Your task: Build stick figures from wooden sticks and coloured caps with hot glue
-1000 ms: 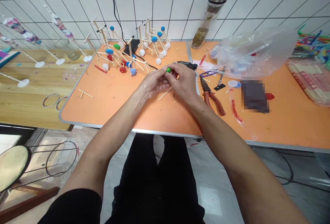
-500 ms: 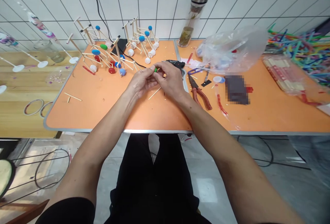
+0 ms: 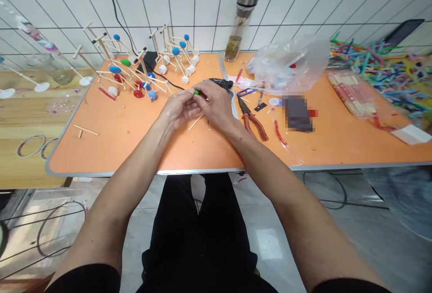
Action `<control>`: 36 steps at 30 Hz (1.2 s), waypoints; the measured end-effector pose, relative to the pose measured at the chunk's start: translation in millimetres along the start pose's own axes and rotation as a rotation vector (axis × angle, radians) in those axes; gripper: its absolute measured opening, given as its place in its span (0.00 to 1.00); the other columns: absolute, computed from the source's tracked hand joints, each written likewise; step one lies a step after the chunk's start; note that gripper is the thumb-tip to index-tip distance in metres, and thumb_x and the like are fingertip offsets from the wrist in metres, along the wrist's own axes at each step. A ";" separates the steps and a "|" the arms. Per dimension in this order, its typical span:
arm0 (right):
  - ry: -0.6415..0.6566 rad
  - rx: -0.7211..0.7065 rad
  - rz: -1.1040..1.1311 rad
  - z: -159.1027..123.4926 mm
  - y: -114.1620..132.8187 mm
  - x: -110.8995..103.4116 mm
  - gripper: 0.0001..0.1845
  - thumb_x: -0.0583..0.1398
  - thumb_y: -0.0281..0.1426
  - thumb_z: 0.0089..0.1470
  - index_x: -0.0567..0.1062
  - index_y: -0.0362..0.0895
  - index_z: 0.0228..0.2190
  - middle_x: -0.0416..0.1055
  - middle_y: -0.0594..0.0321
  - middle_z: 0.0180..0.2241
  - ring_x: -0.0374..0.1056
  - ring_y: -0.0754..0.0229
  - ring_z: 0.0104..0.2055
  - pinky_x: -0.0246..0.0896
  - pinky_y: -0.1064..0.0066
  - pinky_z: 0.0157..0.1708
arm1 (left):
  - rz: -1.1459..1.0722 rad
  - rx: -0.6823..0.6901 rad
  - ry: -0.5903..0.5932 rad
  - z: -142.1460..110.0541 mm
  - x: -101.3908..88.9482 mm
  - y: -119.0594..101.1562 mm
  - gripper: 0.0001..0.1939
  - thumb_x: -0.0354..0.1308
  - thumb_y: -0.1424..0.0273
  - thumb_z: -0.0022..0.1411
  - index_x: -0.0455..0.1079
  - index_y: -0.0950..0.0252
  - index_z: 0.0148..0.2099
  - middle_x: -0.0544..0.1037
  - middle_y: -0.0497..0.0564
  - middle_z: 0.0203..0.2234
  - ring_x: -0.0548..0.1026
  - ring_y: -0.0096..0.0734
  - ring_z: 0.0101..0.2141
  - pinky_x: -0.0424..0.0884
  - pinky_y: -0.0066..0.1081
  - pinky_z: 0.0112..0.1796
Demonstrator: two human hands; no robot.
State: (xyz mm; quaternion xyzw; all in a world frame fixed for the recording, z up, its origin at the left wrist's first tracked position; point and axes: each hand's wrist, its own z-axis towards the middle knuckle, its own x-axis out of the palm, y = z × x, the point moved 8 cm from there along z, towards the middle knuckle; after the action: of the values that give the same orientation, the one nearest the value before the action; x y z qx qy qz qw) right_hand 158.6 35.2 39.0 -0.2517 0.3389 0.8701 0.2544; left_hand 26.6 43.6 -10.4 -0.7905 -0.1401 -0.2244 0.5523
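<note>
My left hand (image 3: 178,109) and my right hand (image 3: 216,104) meet over the middle of the orange table (image 3: 148,149). Between the fingertips of both hands is a small green piece (image 3: 196,92), mostly covered, so its full shape cannot be made out. A thin wooden stick (image 3: 195,122) lies on the table under my hands. Just behind my right hand is a black tool (image 3: 221,83), partly hidden. Left of my hands stand several stick figures (image 3: 126,74) built from wooden sticks with blue, green, red and white pieces.
Red-handled pliers (image 3: 251,119) lie to the right, near a blurred dark block (image 3: 297,113). Farther back are a clear plastic bag (image 3: 290,65) and a glass bottle (image 3: 238,32). A packet of sticks (image 3: 351,92) and colourful twisted strips (image 3: 371,65) occupy the far right.
The whole view has shifted, so the table's things sit farther left in the picture. My fingers have moved slightly around the green piece, which both hands still hold.
</note>
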 end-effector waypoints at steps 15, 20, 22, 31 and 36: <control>-0.138 -0.100 0.066 -3.8 -3.4 -2.0 0.13 0.64 0.41 0.79 0.88 0.50 0.53 0.89 0.52 0.53 0.84 0.44 0.55 0.79 0.51 0.58 | -0.081 0.066 0.014 -2.1 4.1 -5.2 0.07 0.67 0.78 0.78 0.81 0.66 0.43 0.92 0.54 0.36 0.93 0.31 0.43 0.83 0.40 0.67; -0.187 -0.099 0.102 -3.3 -1.6 -9.9 0.14 0.65 0.43 0.79 0.88 0.50 0.50 0.89 0.53 0.51 0.84 0.45 0.52 0.80 0.52 0.56 | -0.112 0.025 0.018 -3.9 8.4 -3.2 0.10 0.65 0.70 0.83 0.82 0.66 0.44 0.93 0.58 0.40 0.93 0.38 0.51 0.81 0.44 0.70; -0.196 -0.088 0.104 -3.2 -2.7 -11.5 0.14 0.65 0.45 0.78 0.88 0.51 0.51 0.89 0.54 0.51 0.84 0.45 0.51 0.81 0.51 0.56 | -0.109 0.009 0.025 -3.9 9.0 -2.2 0.10 0.66 0.69 0.83 0.82 0.65 0.44 0.93 0.59 0.41 0.93 0.40 0.53 0.80 0.45 0.71; -0.186 -0.100 0.105 -3.9 -0.1 -10.6 0.08 0.67 0.37 0.75 0.87 0.51 0.49 0.88 0.55 0.49 0.83 0.45 0.49 0.79 0.52 0.55 | -0.071 0.043 0.037 -1.9 5.7 -2.5 0.08 0.67 0.73 0.80 0.83 0.65 0.43 0.93 0.56 0.39 0.93 0.37 0.51 0.80 0.43 0.71; -0.184 -0.101 0.067 -4.6 1.8 -10.2 0.07 0.66 0.30 0.69 0.85 0.50 0.46 0.87 0.56 0.46 0.81 0.46 0.48 0.77 0.54 0.52 | -0.061 0.025 0.023 -0.5 4.1 0.2 0.08 0.69 0.71 0.79 0.83 0.65 0.42 0.93 0.57 0.39 0.94 0.37 0.49 0.81 0.43 0.69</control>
State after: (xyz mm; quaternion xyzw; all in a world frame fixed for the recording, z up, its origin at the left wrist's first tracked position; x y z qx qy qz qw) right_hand 166.3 28.0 43.2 -0.1717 0.2778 0.9136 0.2421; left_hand 30.1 42.9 -8.3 -0.7762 -0.1608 -0.2484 0.5568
